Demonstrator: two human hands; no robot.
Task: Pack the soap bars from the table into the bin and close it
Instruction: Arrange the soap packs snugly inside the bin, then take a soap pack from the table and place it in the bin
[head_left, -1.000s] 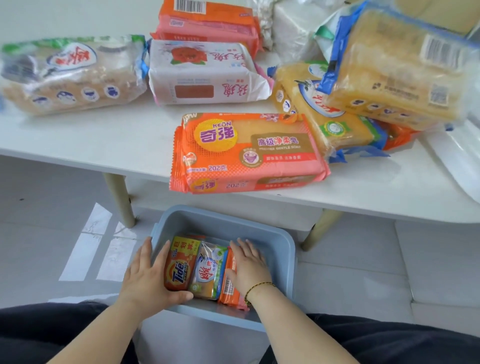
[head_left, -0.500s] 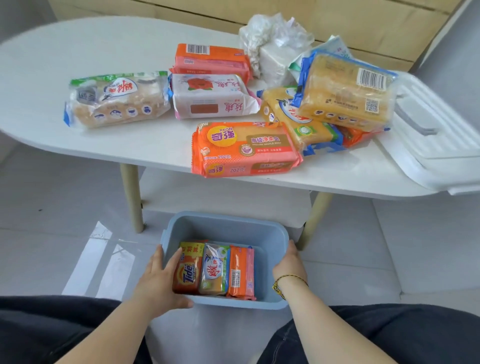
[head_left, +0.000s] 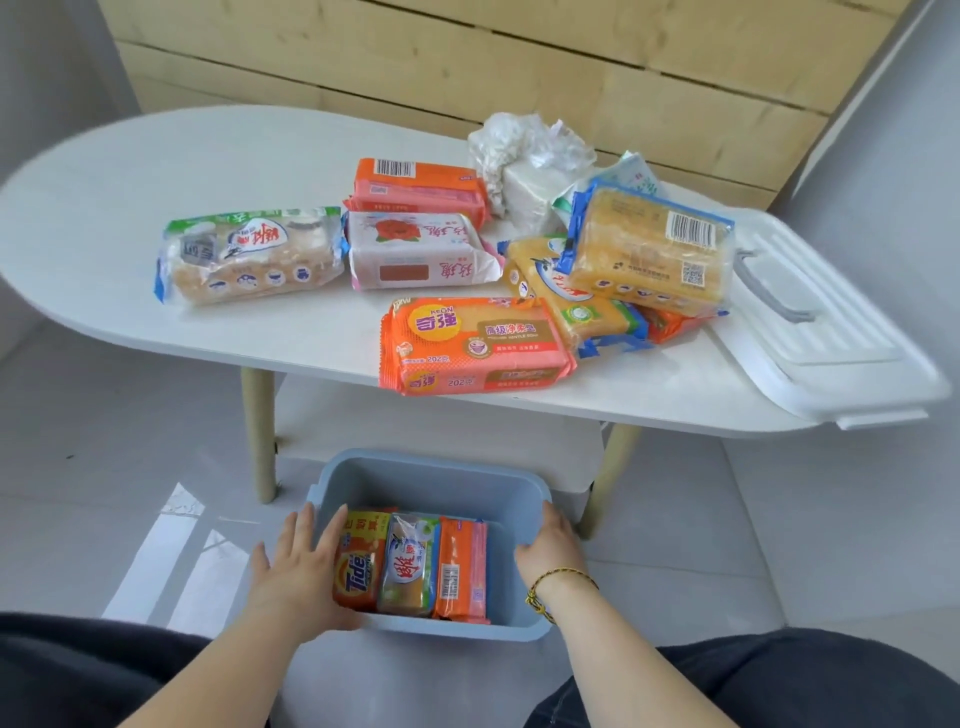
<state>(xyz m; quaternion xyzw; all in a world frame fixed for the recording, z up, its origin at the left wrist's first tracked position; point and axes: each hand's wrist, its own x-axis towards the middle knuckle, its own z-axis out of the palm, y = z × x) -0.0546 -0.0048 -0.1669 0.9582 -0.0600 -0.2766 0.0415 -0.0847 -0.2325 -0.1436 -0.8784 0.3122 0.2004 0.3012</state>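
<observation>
Three wrapped soap bars stand on edge in a row at the near end of the blue bin (head_left: 431, 483), which sits on the floor just in front of the tabletop (head_left: 130, 182): a Tide bar (head_left: 358, 564), a clear-wrapped bar (head_left: 408, 566) and an orange bar (head_left: 461, 569). The left hand (head_left: 293, 577) lies flat over the bin's near left corner, fingers straight and touching the Tide bar, gripping nothing. The right hand (head_left: 550, 545) appears to clasp the right rim, thumb inside the wall. Most of the packing looks undone. On the tabletop wait the orange KEON twin pack (head_left: 475, 343) nearest the edge, a white rose-print pack (head_left: 418, 249), a long clear pack (head_left: 249, 254), a second orange pack (head_left: 415, 184) behind, and a heap of yellow packs (head_left: 652, 247) to the right. The white lid (head_left: 826, 332) overhangs the tabletop's right end, beside a crumpled white bag (head_left: 524, 156). The step in hand seems to be settling the bin. Done well, it would sit square and close under the edge, with the standing row kept tight against the near wall so the bulkier packs fit behind and the lid can seat flat.
</observation>
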